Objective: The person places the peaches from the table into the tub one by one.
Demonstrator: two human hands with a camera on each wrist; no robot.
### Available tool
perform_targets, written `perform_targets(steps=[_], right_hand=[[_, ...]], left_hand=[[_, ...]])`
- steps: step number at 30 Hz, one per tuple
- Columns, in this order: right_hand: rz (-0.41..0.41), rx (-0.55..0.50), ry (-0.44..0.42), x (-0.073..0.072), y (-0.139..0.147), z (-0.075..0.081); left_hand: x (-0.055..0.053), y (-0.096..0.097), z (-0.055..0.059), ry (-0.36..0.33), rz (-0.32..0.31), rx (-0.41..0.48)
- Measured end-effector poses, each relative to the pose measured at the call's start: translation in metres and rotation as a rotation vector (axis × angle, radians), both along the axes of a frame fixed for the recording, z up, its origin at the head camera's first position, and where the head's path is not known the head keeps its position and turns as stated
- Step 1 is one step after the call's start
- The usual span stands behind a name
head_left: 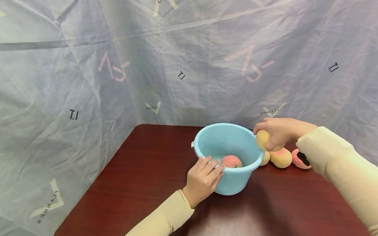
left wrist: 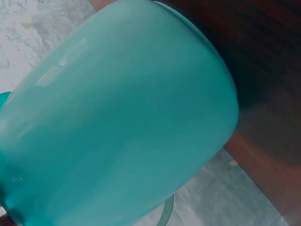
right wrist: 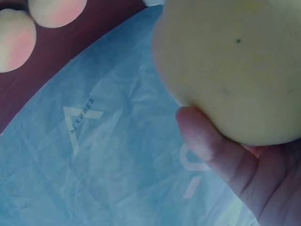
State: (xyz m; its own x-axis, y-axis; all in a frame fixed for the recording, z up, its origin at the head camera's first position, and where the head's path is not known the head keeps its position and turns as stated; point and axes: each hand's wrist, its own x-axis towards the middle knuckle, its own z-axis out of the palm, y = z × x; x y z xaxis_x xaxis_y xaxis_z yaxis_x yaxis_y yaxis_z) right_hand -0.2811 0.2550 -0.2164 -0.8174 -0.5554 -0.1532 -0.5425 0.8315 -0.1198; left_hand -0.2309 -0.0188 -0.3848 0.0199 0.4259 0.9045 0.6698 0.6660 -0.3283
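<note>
Holds a yellow fruit (head_left: 262,140) in the right hand (head_left: 280,128), pinched between thumb and fingers, beside the blue bucket (head_left: 233,184); grips its rim (head_left: 240,169) with the left hand (head_left: 203,180)

A hand could be let down into the blue bucket (head_left: 233,183) from above, at its far left part, where room is left. The near left rim is gripped by the left hand (head_left: 203,180), so that edge is blocked. The near floor inside is taken up by a speckled red fruit (head_left: 231,160). The right rim is crowded by the right hand (head_left: 280,129) and its yellow peach (head_left: 261,139). The desk (head_left: 153,164) just right is blocked by two peaches (head_left: 281,158) and a dark-patched red fruit (head_left: 296,160). Wide room is left on the bucket's left side.
</note>
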Motion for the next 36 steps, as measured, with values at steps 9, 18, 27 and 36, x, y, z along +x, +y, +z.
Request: perform_targets(steps=[9, 18, 27, 36], right_hand=[[0.024, 0.043, 0.031, -0.003, -0.024, 0.001], [0.000, 0.062, -0.019, -0.001, -0.045, 0.000], [0.032, 0.094, 0.018, -0.005, -0.050, 0.000], [0.037, 0.120, 0.025, -0.009, -0.058, 0.001]], left_hand=[[-0.001, -0.002, 0.002, 0.020, -0.007, -0.018], [-0.002, -0.006, 0.003, 0.026, -0.012, -0.010], [-0.002, -0.001, 0.000, 0.017, -0.017, -0.009], [-0.004, -0.003, 0.000, 0.014, -0.022, -0.003]])
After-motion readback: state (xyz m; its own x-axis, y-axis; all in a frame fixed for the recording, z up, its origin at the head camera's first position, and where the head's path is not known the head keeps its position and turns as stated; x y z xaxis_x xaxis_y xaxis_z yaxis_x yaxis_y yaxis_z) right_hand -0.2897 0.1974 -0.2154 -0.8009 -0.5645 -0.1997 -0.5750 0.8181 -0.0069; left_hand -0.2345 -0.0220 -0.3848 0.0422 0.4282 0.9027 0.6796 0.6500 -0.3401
